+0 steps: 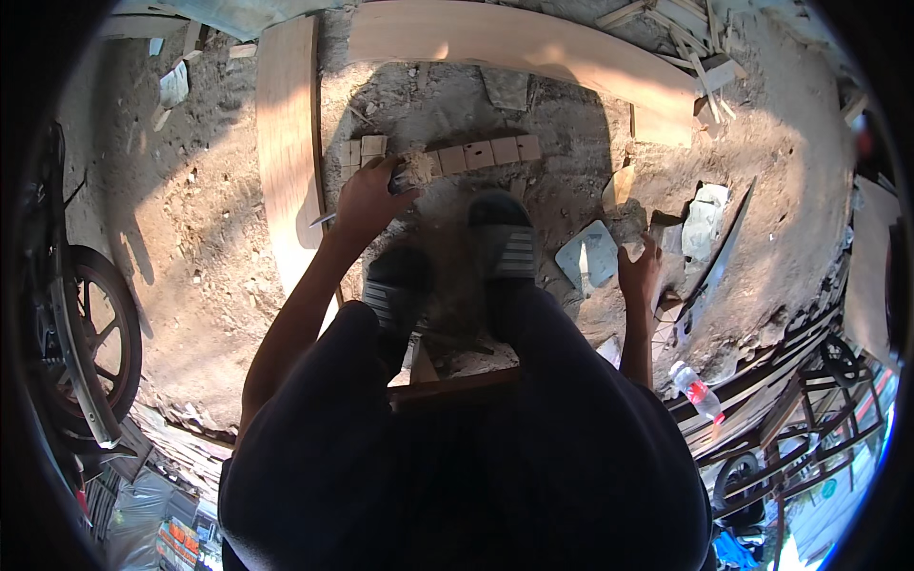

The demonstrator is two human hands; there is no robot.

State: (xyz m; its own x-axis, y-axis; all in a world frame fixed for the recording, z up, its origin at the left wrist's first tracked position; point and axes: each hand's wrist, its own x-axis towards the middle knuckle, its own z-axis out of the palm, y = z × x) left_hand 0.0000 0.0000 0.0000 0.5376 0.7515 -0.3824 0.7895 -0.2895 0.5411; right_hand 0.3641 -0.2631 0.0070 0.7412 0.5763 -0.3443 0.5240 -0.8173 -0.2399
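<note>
My left hand (367, 202) is closed beside a row of small square wooden blocks (478, 154) on the dirt. A dark part shows at its fingertips and a pale pointed tip (324, 219) sticks out by the wrist. Whether they are one tool I cannot tell. Two or three more blocks (373, 146) lie just beyond the fingers, with sawdust-like crumbs (416, 169) between the groups. Over on the right, my right hand (640, 269) hovers or rests near the ground, fingers curved and apart, nothing visible in them. Left of it lies a grey rounded-square plate (600, 243) bearing a pale, blade-shaped piece (585, 266).
A long board (288, 114) lies at the left, another (514, 36) across the back. A saw-like blade (716, 262) and a pale crumpled packet (703, 224) are right of my right hand. A plastic bottle (700, 392) lies nearer; a motorbike wheel (95, 343) stands far left.
</note>
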